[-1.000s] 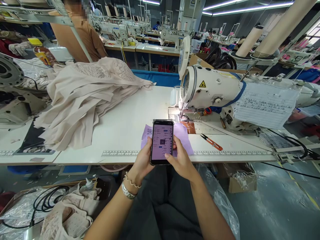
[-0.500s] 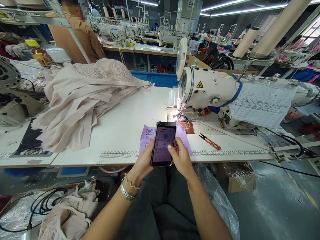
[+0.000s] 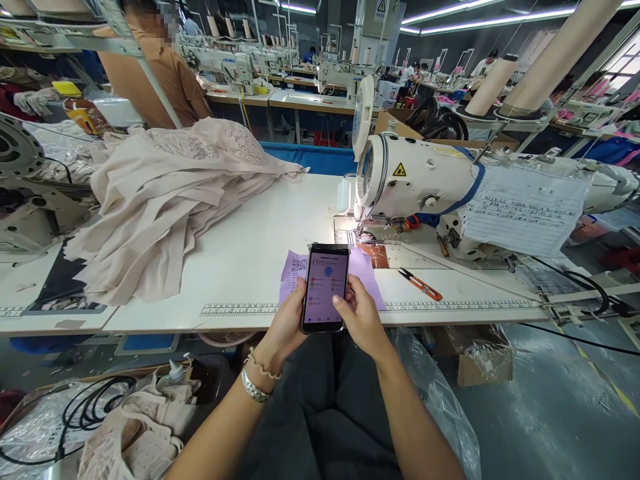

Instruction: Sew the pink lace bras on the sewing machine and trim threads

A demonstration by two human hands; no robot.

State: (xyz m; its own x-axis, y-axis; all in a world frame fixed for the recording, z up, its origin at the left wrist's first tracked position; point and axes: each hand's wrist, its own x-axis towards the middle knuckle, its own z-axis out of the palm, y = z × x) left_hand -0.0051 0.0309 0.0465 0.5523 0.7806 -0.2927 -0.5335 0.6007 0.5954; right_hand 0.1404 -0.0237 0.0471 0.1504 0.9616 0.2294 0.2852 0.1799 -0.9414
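Note:
Both my hands hold a black smartphone upright above the front edge of the white sewing table. My left hand cups its left side and back. My right hand grips the right side, thumb resting on the lit screen. A purple paper slip with a QR code lies on the table just behind the phone.
A white sewing machine with a handwritten sheet taped on it stands at right. Orange thread snips lie near it. A heap of beige fabric covers the table's left. A person in a brown shirt stands behind. A box of fabric and cables sits on the floor.
The phone's screen content has changed between frames. My right thumb has shifted on the screen, and the phone sits slightly lower than a second ago.

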